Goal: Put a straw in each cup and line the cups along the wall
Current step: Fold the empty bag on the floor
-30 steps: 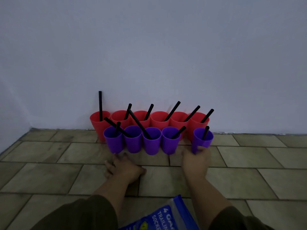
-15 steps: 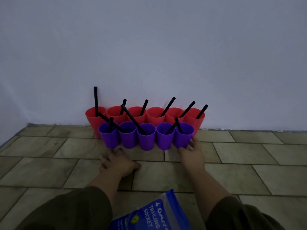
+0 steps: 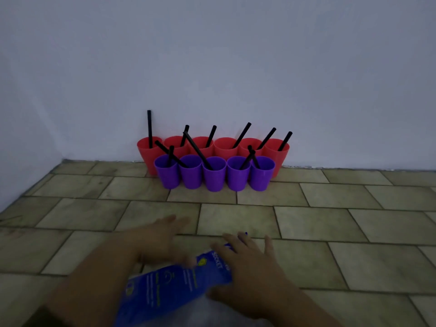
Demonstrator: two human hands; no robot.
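Several red cups (image 3: pixel 225 148) stand in a row against the white wall (image 3: pixel 212 67). Touching them in front is a row of several purple cups (image 3: pixel 213 177). A black straw (image 3: pixel 241 135) leans in each cup. Both hands are low in the view, well short of the cups. My left hand (image 3: pixel 158 241) is blurred, fingers apart, at the upper edge of a blue printed packet (image 3: pixel 169 286). My right hand (image 3: pixel 247 265) lies flat on the packet's right end with fingers spread.
The floor is beige rectangular tiles (image 3: pixel 318 223). The wall turns a corner at the far left (image 3: pixel 28 149). Bare tiles stretch to the right of the cups along the wall.
The right hand pushed the last purple cup into the front row, then let go. Both hands drew back from the cups onto the blue packet.
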